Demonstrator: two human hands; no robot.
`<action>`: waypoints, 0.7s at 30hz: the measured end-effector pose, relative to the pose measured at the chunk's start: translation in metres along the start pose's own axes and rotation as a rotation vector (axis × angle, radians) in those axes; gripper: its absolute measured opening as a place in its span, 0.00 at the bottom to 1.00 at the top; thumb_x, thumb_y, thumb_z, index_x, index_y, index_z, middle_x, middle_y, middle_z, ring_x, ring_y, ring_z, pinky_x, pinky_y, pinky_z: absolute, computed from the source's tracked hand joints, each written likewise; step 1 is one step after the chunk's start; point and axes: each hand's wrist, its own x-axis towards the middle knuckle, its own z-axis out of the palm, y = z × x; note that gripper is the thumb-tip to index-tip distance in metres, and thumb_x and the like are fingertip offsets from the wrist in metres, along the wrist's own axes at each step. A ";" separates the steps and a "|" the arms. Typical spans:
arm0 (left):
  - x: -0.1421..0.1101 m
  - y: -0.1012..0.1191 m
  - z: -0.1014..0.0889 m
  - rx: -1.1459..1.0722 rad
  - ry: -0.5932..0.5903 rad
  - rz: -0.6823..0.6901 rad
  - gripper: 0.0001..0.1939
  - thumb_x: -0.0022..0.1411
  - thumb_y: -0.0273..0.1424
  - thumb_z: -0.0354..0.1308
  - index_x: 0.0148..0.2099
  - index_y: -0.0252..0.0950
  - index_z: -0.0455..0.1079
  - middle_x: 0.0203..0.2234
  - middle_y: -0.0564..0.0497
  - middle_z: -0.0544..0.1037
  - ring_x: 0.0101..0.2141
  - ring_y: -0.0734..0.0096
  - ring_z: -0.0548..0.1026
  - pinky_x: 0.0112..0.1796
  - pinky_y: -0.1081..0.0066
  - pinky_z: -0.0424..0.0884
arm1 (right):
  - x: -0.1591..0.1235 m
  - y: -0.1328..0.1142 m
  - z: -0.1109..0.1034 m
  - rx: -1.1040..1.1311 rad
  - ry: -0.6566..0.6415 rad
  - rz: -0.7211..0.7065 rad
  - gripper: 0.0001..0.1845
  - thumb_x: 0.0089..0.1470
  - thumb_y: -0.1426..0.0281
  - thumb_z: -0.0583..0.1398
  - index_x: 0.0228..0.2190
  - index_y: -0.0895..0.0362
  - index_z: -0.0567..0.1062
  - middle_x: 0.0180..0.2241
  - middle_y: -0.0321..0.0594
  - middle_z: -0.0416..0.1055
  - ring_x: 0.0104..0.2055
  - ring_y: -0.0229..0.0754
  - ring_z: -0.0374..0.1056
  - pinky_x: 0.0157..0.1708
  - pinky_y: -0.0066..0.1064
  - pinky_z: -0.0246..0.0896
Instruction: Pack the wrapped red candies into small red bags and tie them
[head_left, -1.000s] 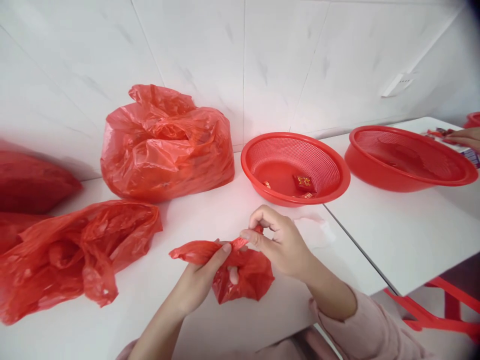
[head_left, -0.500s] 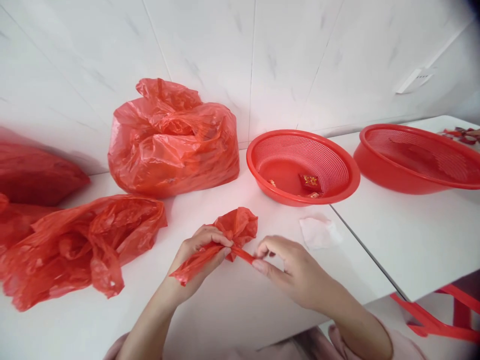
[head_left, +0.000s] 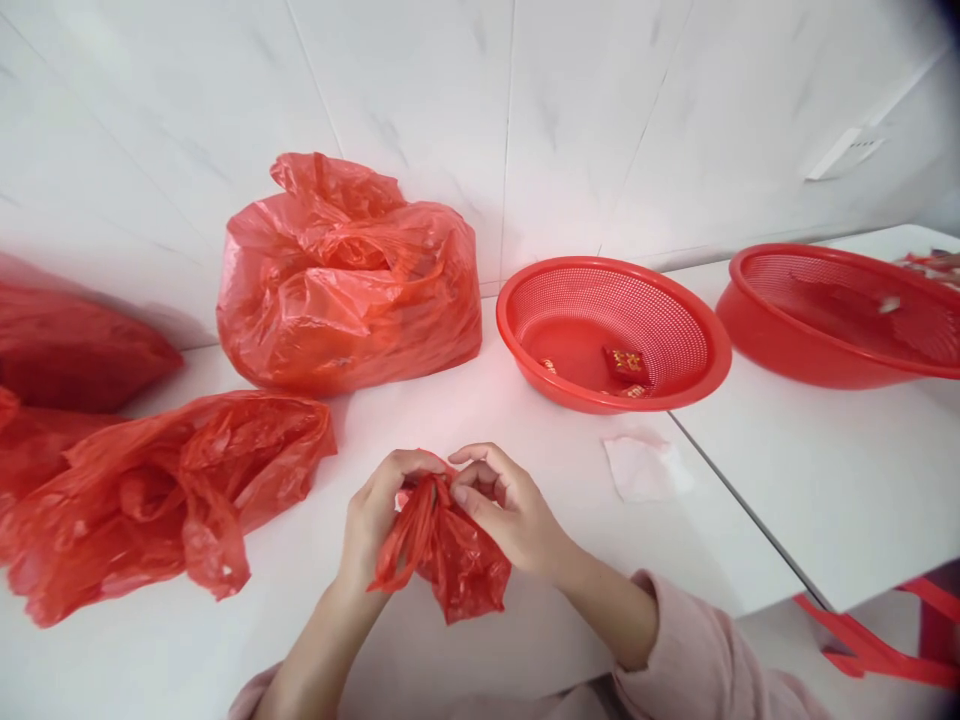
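Between my two hands, over the white table, is a small red plastic bag [head_left: 472,570], gathered at its top with loose ends hanging towards me. My left hand [head_left: 382,515] is closed around the left side of the gathered part. The thumb and curled fingers of my right hand [head_left: 510,505] pinch the bag at the gather from the right. What lies inside the bag, if anything, cannot be made out. Beyond my hands stands a red perforated basket [head_left: 517,365] with a few small red packets [head_left: 624,363] in it.
A large, full red plastic bag [head_left: 352,310] leans by the tiled wall. Crumpled red bags [head_left: 172,490] lie at the left. A second red basket [head_left: 832,360] is at the right, and a white tissue [head_left: 645,465] lies near the table seam. A red stool [head_left: 877,640] stands below.
My right hand has moved left to meet my left hand at the gather. The bag has turned so its body hangs towards me. A small pale object now shows over the right basket.
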 end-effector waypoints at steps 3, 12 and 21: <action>0.000 -0.001 0.000 0.067 -0.016 0.071 0.09 0.58 0.22 0.58 0.38 0.40 0.72 0.33 0.52 0.75 0.33 0.71 0.73 0.30 0.75 0.69 | 0.003 -0.001 -0.004 0.051 -0.032 0.122 0.08 0.59 0.68 0.59 0.41 0.56 0.73 0.29 0.34 0.69 0.30 0.34 0.65 0.32 0.27 0.61; -0.004 0.001 -0.027 0.174 -0.158 0.242 0.14 0.60 0.20 0.58 0.43 0.43 0.76 0.35 0.52 0.75 0.34 0.74 0.76 0.33 0.77 0.71 | 0.002 -0.009 -0.003 -0.134 -0.030 0.111 0.05 0.53 0.75 0.58 0.32 0.57 0.74 0.31 0.33 0.72 0.32 0.32 0.65 0.33 0.24 0.60; -0.017 0.006 -0.025 0.090 0.003 0.181 0.09 0.58 0.23 0.64 0.38 0.43 0.78 0.29 0.54 0.76 0.28 0.75 0.75 0.30 0.76 0.70 | 0.000 -0.015 0.002 -0.214 -0.072 0.102 0.03 0.48 0.77 0.58 0.28 0.57 0.71 0.26 0.30 0.68 0.27 0.30 0.61 0.28 0.22 0.57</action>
